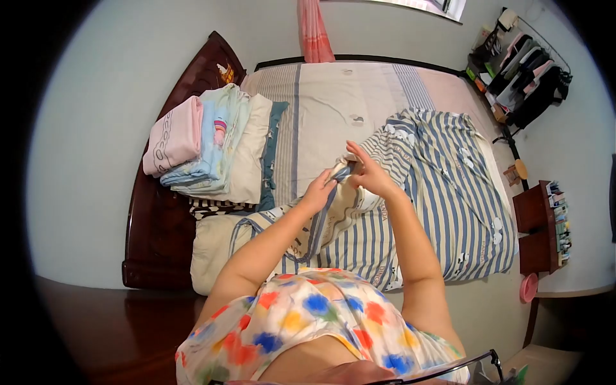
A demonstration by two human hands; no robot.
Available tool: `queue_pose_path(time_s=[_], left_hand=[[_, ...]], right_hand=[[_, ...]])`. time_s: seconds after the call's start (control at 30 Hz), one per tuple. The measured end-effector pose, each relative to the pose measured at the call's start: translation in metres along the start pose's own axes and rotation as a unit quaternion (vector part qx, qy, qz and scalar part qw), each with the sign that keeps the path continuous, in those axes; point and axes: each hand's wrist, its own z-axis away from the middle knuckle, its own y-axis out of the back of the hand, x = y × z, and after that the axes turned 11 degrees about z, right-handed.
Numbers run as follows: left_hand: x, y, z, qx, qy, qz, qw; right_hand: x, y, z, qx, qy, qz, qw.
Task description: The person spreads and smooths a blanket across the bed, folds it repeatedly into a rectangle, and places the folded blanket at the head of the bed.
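A blue-and-cream striped quilt [443, 192] lies bunched over the near and right part of the bed. Gathered up between my two hands is a fold of its edge. My left hand [317, 192] pinches this fold from the left side. On the right side of the same fold is my right hand [369, 173], its fingers partly spread and its thumb near the cloth; whether it grips the fabric is hard to tell. Below my hands the quilt hangs in loose creases.
Folded bedding [218, 141] is stacked over pillows by the dark wooden headboard [151, 212] at the left. A clothes rack [545, 42] stands back right, with a stool [518, 169], a dark cabinet [536, 228] and a pink basin [529, 288] nearer.
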Motion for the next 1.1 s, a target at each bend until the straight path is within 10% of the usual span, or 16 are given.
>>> queue_pose_path(time_s=[0.13,0.27,0.53,0.87,0.97,1.07,1.1], left_hand=[[0.013,0.000,-0.006,0.025,0.047,-0.042,0.998],[-0.055,0.030,0.000,0.054,0.037,0.042,0.997],[-0.172,0.111,0.095,-0.007,0.302,-0.228,0.926],[-0.246,0.145,0.089,0.010,0.276,-0.446,0.852],[-0.250,0.181,0.061,0.167,0.400,-0.266,0.861],[-0.250,0.228,0.050,0.381,0.293,-0.194,0.855],[-0.246,0.245,0.050,0.395,0.259,-0.208,0.856]], right_hand=[[0.008,-0.007,-0.023,-0.052,0.066,0.367,0.926],[0.017,-0.009,-0.053,0.073,0.112,0.396,0.908],[0.017,0.036,-0.141,0.248,0.083,0.322,0.910],[0.015,0.080,-0.230,0.367,0.024,0.169,0.914],[0.014,0.073,-0.243,0.410,0.046,0.340,0.845],[0.053,0.077,-0.260,0.306,0.047,0.679,0.666],[0.055,0.067,-0.266,0.244,-0.025,0.687,0.684]])
